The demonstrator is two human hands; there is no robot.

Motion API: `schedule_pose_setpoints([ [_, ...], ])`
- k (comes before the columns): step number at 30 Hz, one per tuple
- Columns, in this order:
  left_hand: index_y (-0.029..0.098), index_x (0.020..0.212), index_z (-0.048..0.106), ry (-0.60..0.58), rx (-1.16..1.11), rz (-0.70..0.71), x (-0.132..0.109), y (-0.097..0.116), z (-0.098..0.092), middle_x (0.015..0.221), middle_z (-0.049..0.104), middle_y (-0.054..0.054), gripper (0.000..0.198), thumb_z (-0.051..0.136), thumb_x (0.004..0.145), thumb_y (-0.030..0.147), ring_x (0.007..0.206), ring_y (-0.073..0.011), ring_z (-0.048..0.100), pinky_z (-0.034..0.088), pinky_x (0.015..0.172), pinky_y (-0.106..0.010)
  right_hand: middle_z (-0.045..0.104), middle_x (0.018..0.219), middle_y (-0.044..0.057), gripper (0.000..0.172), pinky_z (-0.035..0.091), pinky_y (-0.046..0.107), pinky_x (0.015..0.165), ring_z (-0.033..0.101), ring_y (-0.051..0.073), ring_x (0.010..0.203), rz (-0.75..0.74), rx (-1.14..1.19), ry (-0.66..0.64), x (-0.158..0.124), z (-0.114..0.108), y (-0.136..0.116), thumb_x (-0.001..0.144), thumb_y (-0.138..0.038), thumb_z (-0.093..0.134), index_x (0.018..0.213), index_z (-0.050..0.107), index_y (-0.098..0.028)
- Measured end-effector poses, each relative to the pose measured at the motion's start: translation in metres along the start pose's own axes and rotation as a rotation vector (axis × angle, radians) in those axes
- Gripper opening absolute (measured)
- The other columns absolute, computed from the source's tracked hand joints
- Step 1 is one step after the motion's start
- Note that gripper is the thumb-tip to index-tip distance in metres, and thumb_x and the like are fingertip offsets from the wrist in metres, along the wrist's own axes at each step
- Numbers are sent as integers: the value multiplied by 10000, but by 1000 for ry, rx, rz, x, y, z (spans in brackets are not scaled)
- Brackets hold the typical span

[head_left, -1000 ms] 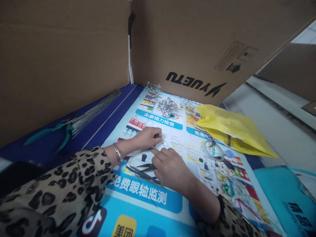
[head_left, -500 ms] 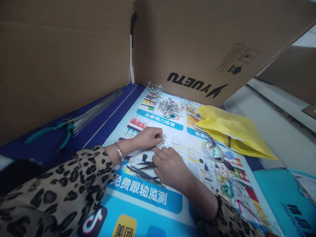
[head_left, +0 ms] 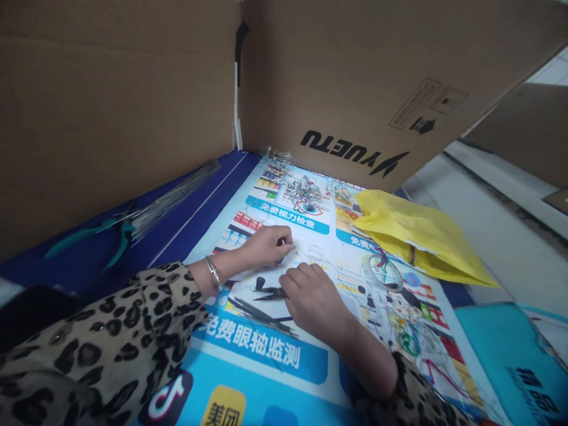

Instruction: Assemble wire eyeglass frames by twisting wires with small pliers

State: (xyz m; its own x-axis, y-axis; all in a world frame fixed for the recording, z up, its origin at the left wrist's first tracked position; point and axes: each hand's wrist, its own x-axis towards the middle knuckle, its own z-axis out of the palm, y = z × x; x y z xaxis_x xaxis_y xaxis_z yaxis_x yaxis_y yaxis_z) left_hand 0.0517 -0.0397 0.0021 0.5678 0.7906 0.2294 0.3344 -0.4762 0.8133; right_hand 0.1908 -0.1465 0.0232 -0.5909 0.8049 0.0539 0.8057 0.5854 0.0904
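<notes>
My left hand (head_left: 268, 245) is over the middle of the printed sheet (head_left: 257, 387), with thumb and fingertips pinched together. What sits between them is too fine to make out; faint thin wire (head_left: 317, 254) shows just beyond the fingertips. Lower and to the right, my right hand (head_left: 316, 299) is closed, its fingers curled under and hidden. From beneath it a dark pointed tool tip (head_left: 271, 293) sticks out to the left; I cannot tell whether the hand grips it. Several thin dark rods (head_left: 266, 316) lie on the sheet below.
Teal-handled pliers (head_left: 119, 236) and a bundle of thin wires (head_left: 177, 195) lie at left. Tangled wire pieces (head_left: 306, 189) sit at the back. At right are a yellow bag (head_left: 417, 231), a clear ring-shaped roll (head_left: 385, 272) and a teal packet (head_left: 510, 355). Cardboard walls (head_left: 355, 77) stand behind.
My right hand has drawn slightly away from the left, and its extended index finger has curled in. My left hand has barely moved.
</notes>
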Motion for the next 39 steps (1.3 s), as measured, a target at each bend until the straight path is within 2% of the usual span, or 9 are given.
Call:
schedule_pose_setpoints([
  [4, 154, 653, 540, 17, 16, 20, 0, 1, 0, 592, 531, 37, 91, 545, 733, 198, 560, -81, 469, 342, 531, -194, 553, 837, 63, 152, 265, 340, 699, 406, 205, 809, 43, -7, 51, -5, 7, 4, 774, -113, 481, 898, 555, -162],
  [11, 155, 691, 559, 29, 71, 114, -2, 0, 0, 662, 559, 23, 89, 534, 761, 204, 616, -91, 489, 373, 574, -203, 538, 818, 63, 104, 265, 345, 687, 393, 203, 780, 3, -38, 86, -9, 16, 7, 783, -110, 484, 839, 555, -162],
  [17, 156, 708, 559, 32, 149, 208, -3, 2, 0, 694, 573, 9, 75, 529, 769, 187, 641, -98, 496, 391, 616, -211, 540, 832, 70, 216, 284, 344, 709, 403, 202, 792, -21, -49, 107, -12, 17, 8, 825, -118, 445, 1008, 556, -142],
  [26, 171, 727, 561, -16, 233, 175, -4, 1, 0, 668, 571, 25, 82, 503, 783, 186, 625, -95, 494, 370, 594, -204, 534, 838, 68, 238, 282, 341, 714, 403, 199, 797, -27, -52, 75, -13, 13, 8, 801, -110, 467, 1018, 559, -148],
  [39, 191, 794, 537, -28, 289, 131, -5, 0, 0, 642, 561, 34, 78, 470, 823, 219, 580, -99, 498, 341, 542, -198, 521, 836, 69, 126, 283, 346, 720, 391, 201, 791, -25, -48, 43, -21, 11, 10, 807, -130, 457, 884, 551, -159],
])
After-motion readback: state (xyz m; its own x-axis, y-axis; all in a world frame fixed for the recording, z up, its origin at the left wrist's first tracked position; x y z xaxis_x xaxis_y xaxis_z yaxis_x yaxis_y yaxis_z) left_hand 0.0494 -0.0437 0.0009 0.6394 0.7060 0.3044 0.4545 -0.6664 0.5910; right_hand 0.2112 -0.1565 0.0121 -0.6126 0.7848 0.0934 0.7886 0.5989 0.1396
